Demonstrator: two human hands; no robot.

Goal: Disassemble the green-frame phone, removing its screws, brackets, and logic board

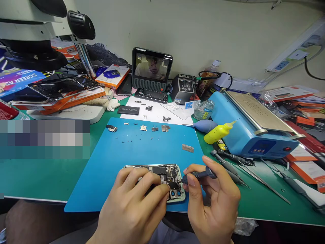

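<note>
An opened smartphone [157,170] lies on the blue mat with its circuit board and two camera lenses showing. Across its left part rests my left hand [134,200], fingers bent and pressed together, gripping the phone; its thumb is mostly hidden. My right hand [214,201] pinches a dark screwdriver [200,175] between thumb and fingers. The screwdriver is tilted, its tip at the board's right side, above the lenses. Small screws and metal parts, among them a square silvery shield [143,128], lie on the mat beyond the phone.
The blue mat [101,176] covers the bench middle. A ridged metal strip [188,148], yellow bottle [218,133], blue air blower [205,126] and tweezers [266,183] lie rightward, near a blue heating machine [236,125]. A battery [128,110] and screen device [152,69] are behind; a microscope [33,40] overhangs left.
</note>
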